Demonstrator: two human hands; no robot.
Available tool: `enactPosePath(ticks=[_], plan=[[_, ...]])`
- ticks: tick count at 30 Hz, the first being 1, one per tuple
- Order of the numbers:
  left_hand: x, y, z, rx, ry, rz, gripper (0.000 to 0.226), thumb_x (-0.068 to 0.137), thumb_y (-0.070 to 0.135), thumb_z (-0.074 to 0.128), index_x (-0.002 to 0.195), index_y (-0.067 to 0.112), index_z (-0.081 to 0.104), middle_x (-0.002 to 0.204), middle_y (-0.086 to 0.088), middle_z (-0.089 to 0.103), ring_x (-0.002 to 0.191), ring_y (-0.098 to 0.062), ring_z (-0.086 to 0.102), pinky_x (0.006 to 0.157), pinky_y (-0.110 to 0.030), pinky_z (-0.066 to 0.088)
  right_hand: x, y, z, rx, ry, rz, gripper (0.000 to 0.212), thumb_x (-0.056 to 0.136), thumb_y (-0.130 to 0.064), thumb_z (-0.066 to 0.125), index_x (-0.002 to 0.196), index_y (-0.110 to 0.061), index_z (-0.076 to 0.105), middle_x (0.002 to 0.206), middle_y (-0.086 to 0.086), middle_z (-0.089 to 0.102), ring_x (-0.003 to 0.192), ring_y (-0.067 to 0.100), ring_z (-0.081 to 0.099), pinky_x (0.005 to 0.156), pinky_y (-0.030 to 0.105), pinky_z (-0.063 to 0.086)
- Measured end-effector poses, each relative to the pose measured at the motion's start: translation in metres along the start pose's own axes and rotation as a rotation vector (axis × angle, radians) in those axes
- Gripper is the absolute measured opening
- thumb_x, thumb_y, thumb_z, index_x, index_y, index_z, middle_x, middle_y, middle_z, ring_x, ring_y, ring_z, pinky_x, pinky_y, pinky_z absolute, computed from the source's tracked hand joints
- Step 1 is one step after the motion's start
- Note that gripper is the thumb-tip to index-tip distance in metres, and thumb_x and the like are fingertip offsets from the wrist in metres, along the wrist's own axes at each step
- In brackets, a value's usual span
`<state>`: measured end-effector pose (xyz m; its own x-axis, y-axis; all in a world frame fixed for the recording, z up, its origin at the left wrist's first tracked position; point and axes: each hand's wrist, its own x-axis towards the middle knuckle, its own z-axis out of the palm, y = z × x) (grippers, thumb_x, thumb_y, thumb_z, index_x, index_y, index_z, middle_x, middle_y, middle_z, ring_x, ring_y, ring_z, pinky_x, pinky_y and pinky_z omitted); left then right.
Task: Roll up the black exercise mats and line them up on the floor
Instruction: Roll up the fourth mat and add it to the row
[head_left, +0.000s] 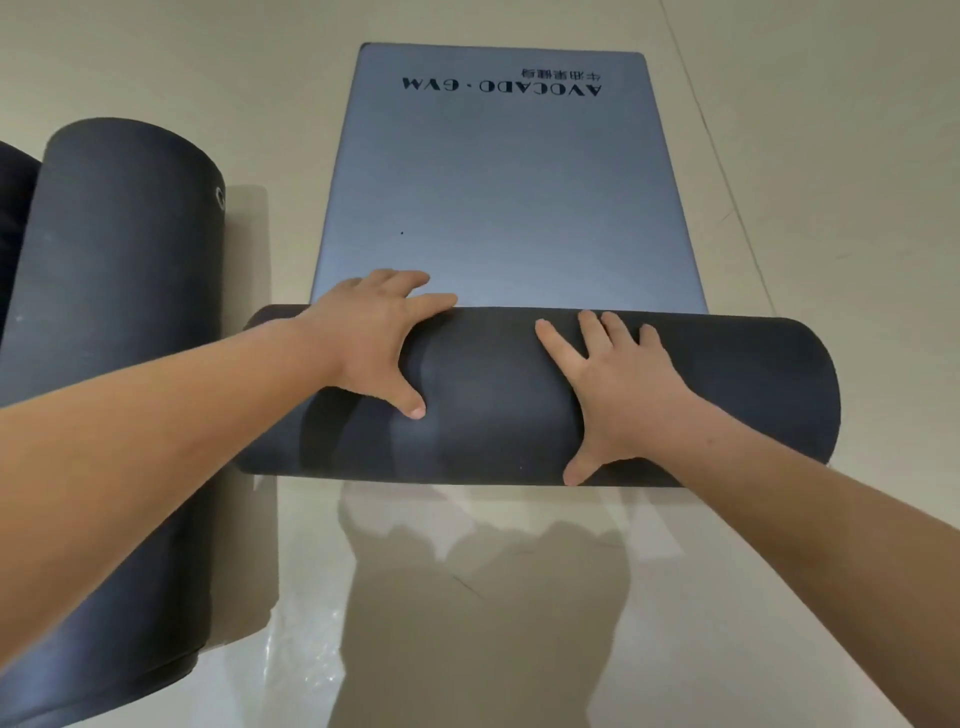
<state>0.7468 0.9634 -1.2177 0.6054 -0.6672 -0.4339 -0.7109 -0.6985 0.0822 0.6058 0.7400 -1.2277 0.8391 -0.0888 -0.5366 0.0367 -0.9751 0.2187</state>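
Evenly lit, moderately bright, soft indoor light from overhead and somewhat behind the wearer. Dark reflection or shadow of the person on the glossy floor (675, 597) at near centre. Softer grey shadow band beside the rolled mat at left (119, 322). Pale sheen across the flat part of the mat (504, 197), strongest toward its middle, printed lettering still legible. Faint crinkled glare on the floor at lower left. Small contact shadows under the left hand (374, 343) and right hand (618, 384) on the black roll (493, 395). Strong wide-angle stretch: forearms ballooned at the bottom corners, floor seams bowed at right. Slight softness overall, compression smear in dark areas; no motion blur.
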Motion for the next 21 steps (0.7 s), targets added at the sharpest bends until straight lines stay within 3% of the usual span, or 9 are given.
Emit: enactPosePath(ticks=[3, 5, 7, 8, 12, 15, 17, 21], plan=[[-0.033, 0.003, 0.019, 0.139, 0.169, 0.064, 0.120, 0.073, 0.079, 0.076, 0.168, 0.030, 0.020, 0.175, -0.011, 0.019, 0.160, -0.034, 0.020, 0.127, -0.054, 0.027, 0.015, 0.017, -0.016, 0.073, -0.051, -0.042, 0.170, 0.039, -0.094, 0.081, 0.164, -0.036, -0.018, 0.167, 0.011, 0.026, 0.152, 0.036, 0.034, 0.118, 0.057, 0.039], [-0.049, 0.011, 0.043, 0.266, 0.066, 0.064, 0.133, 0.076, 0.083, 0.070, 0.170, 0.027, -0.006, 0.178, -0.016, -0.004, 0.164, -0.038, 0.000, 0.130, -0.059, 0.016, 0.026, 0.025, -0.027, 0.105, -0.078, -0.048, 0.167, 0.036, -0.094, 0.081, 0.165, -0.040, -0.011, 0.160, 0.002, 0.038, 0.142, 0.031, 0.046, 0.109, 0.051, 0.047], [-0.051, 0.011, 0.066, 0.323, -0.015, 0.011, 0.145, 0.077, 0.083, 0.070, 0.162, 0.025, -0.032, 0.174, -0.018, -0.026, 0.162, -0.040, -0.019, 0.129, -0.064, 0.009, 0.033, 0.027, -0.036, 0.134, -0.107, -0.046, 0.166, 0.036, -0.092, 0.083, 0.165, -0.042, -0.009, 0.159, -0.001, 0.039, 0.141, 0.030, 0.047, 0.106, 0.050, 0.049], [-0.048, 0.009, 0.074, 0.322, -0.005, -0.002, 0.146, 0.078, 0.083, 0.069, 0.160, 0.024, -0.037, 0.173, -0.019, -0.028, 0.162, -0.040, -0.021, 0.128, -0.066, 0.010, 0.033, 0.024, -0.039, 0.123, -0.102, -0.037, 0.165, 0.038, -0.091, 0.084, 0.165, -0.043, -0.009, 0.160, 0.001, 0.037, 0.144, 0.031, 0.044, 0.107, 0.051, 0.048], [-0.025, 0.000, 0.084, 0.311, 0.104, -0.050, 0.137, 0.084, 0.082, 0.060, 0.158, 0.021, -0.036, 0.174, -0.022, -0.016, 0.162, -0.043, -0.011, 0.125, -0.068, 0.013, 0.013, -0.011, -0.029, 0.005, 0.049, -0.009, 0.155, 0.056, -0.081, 0.085, 0.164, -0.040, -0.017, 0.173, 0.017, 0.005, 0.160, 0.041, 0.012, 0.121, 0.066, 0.030], [-0.015, -0.006, 0.085, 0.285, 0.119, -0.039, 0.135, 0.079, 0.084, 0.062, 0.162, 0.023, -0.025, 0.173, -0.021, -0.002, 0.161, -0.041, 0.003, 0.124, -0.066, 0.020, 0.002, -0.039, -0.001, -0.048, 0.050, 0.023, 0.163, 0.059, -0.080, 0.086, 0.161, -0.030, -0.030, 0.171, 0.026, -0.012, 0.160, 0.051, -0.003, 0.121, 0.073, 0.019], [-0.012, -0.005, 0.080, 0.266, 0.103, -0.006, 0.134, 0.075, 0.082, 0.067, 0.163, 0.023, -0.016, 0.170, -0.018, 0.010, 0.157, -0.039, 0.014, 0.121, -0.062, 0.028, 0.005, -0.037, 0.011, -0.072, 0.121, 0.038, 0.154, 0.066, -0.072, 0.086, 0.161, -0.028, -0.026, 0.168, 0.031, -0.002, 0.158, 0.052, 0.005, 0.121, 0.073, 0.020], [-0.014, -0.008, 0.068, 0.238, 0.113, 0.014, 0.126, 0.069, 0.073, 0.072, 0.162, 0.028, 0.000, 0.158, -0.006, 0.033, 0.141, -0.030, 0.039, 0.105, -0.050, 0.045, 0.014, -0.022, 0.009, -0.050, 0.224, -0.022, 0.134, 0.066, -0.066, 0.082, 0.162, -0.033, -0.006, 0.155, 0.021, 0.030, 0.141, 0.042, 0.035, 0.115, 0.063, 0.033]])
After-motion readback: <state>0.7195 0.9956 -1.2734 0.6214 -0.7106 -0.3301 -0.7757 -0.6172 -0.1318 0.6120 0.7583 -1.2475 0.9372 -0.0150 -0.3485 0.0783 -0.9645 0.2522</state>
